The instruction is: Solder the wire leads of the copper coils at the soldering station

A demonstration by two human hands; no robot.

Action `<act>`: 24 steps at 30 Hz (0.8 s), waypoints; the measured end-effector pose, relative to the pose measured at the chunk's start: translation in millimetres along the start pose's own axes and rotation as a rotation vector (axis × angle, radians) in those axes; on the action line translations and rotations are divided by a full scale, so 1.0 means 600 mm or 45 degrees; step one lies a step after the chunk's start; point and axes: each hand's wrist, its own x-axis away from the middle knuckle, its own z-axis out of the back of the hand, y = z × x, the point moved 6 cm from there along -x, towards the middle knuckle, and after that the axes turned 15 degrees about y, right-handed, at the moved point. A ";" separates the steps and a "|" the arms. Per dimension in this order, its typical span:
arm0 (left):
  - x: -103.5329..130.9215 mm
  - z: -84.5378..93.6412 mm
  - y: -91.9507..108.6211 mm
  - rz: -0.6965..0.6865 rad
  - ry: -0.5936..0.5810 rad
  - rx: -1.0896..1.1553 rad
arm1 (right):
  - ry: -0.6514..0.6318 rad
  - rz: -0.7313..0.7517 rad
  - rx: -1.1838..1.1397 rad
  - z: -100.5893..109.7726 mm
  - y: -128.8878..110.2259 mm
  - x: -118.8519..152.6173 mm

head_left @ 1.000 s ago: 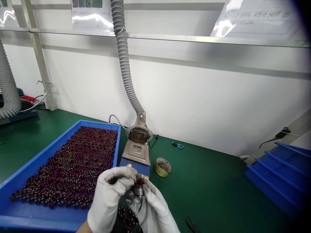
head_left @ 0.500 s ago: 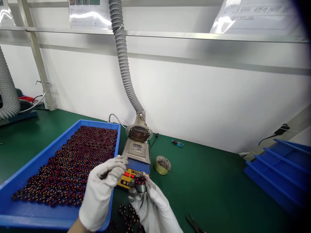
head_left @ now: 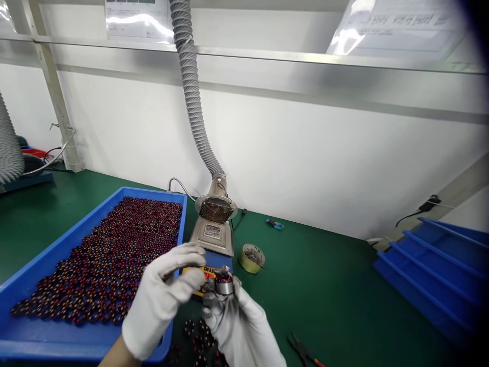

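My right hand (head_left: 244, 321), in a white glove with greyed fingertips, grips a short silver metal cylinder (head_left: 225, 287) with a dark, red-flecked ring part at its top. My left hand (head_left: 164, 295), also gloved in white, is raised just left of it. Its thumb and fingers are apart and nothing shows between them. Behind both hands stands a solder pot (head_left: 212, 232) with a metal top and a yellow panel with red digits, partly covered by my fingers. Several loose dark ring parts (head_left: 198, 339) lie on the bench below my hands.
A blue tray (head_left: 87, 351) full of similar small rings stands at left. Right of the pot sits a round tin (head_left: 251, 258). Pliers (head_left: 303, 351) lie near the front, cutters (head_left: 275, 224) farther back. Blue bins (head_left: 431, 270) stand right; a grey duct (head_left: 194, 97) hangs overhead.
My left hand has gone from fingers closed together to thumb and fingers spread. My right hand, holding the metal cylinder, has shifted slightly right. The view has moved a little.
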 end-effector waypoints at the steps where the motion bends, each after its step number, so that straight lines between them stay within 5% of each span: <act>1: 0.002 -0.010 0.003 -0.054 -0.115 -0.093 | -0.011 -0.005 -0.046 -0.006 0.000 0.007; 4: 0.012 -0.036 0.014 -0.206 -0.324 -0.285 | -0.032 0.029 -0.073 -0.015 -0.002 0.012; 9: 0.011 -0.040 0.017 -0.141 -0.290 -0.106 | 0.012 0.171 0.136 -0.010 -0.006 0.006; 14: 0.003 -0.020 -0.020 0.300 -0.012 0.306 | 0.051 0.205 0.290 -0.001 -0.004 0.006; 17: -0.004 -0.003 -0.021 0.365 0.114 0.376 | 0.036 0.164 0.288 0.007 -0.007 0.005; 22: 0.000 -0.022 -0.004 0.452 -0.239 0.113 | 0.043 0.189 0.279 0.019 -0.015 -0.018; 24: 0.005 -0.030 -0.001 0.436 -0.245 0.178 | 0.039 0.232 0.311 0.020 -0.015 -0.030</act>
